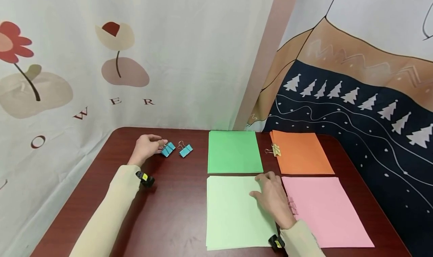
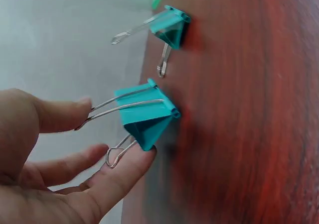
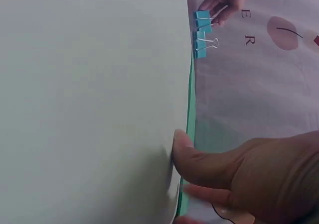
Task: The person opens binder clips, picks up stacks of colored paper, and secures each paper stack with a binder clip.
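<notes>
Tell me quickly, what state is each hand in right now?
Left hand: closed, pinching a blue binder clip by its wire handles.
Right hand: open, thumb and fingers apart, at the light green paper.

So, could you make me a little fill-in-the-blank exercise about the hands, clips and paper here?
1. The left hand holds a blue clip; counting it, the scene shows ____ blue clips.
2. The right hand touches the pale paper, whose colour is ____.
3. A yellow clip sits on sheets coloured ____.
4. In the head view, a pink clip sits at the pink paper's ____ edge.

Missing words: two; green; orange; left.
</notes>
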{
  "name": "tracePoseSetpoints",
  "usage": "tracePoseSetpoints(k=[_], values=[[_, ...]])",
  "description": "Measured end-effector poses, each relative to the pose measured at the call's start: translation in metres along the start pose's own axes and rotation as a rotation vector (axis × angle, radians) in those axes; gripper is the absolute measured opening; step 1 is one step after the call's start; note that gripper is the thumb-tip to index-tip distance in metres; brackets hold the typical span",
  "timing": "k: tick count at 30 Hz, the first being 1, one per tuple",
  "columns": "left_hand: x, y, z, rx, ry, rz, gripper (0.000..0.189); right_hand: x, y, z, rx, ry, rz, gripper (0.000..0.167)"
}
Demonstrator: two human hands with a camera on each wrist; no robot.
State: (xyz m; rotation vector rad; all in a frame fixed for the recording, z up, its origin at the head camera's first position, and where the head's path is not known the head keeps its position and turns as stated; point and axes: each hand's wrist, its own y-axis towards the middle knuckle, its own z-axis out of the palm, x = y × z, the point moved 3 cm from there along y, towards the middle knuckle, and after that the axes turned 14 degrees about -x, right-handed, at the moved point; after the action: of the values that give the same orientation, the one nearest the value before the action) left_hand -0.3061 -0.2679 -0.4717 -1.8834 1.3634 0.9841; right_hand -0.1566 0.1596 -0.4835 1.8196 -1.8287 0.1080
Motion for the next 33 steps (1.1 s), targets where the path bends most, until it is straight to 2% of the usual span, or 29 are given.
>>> tracePoseSetpoints(k=[3,6,12,18,22,26,33], values=[[-0.001,-0.002,-0.002,0.032,-0.058,-0.044,0.06,-0.001,0.003,-0.002,0.033,-0.074,0.054,0.067],[0.0,-0.004,-0.004,0.065,-0.106,-0.082,0.065,-0.001,0.006,-0.004,0.073,-0.143,0.102,0.074],[0.002,-0.004,-0.005,0.125,-0.181,-0.136,0.063,0.001,0.011,-0.006,0.132,-0.164,0.154,0.061],[0.001,-0.004,-0.002,0.152,-0.203,-0.136,0.058,0.005,0.015,-0.005,0.189,-0.191,0.158,0.059],[0.0,-0.006,-0.003,0.155,-0.176,-0.117,0.06,0.007,0.018,-0.003,0.221,-0.196,0.182,0.057],[-0.004,-0.009,-0.002,0.17,-0.142,-0.109,0.066,0.007,0.02,-0.003,0.234,-0.156,0.213,0.049],[-0.005,-0.015,0.0,0.157,-0.113,-0.107,0.055,0.005,0.019,-0.003,0.235,-0.084,0.24,0.043]])
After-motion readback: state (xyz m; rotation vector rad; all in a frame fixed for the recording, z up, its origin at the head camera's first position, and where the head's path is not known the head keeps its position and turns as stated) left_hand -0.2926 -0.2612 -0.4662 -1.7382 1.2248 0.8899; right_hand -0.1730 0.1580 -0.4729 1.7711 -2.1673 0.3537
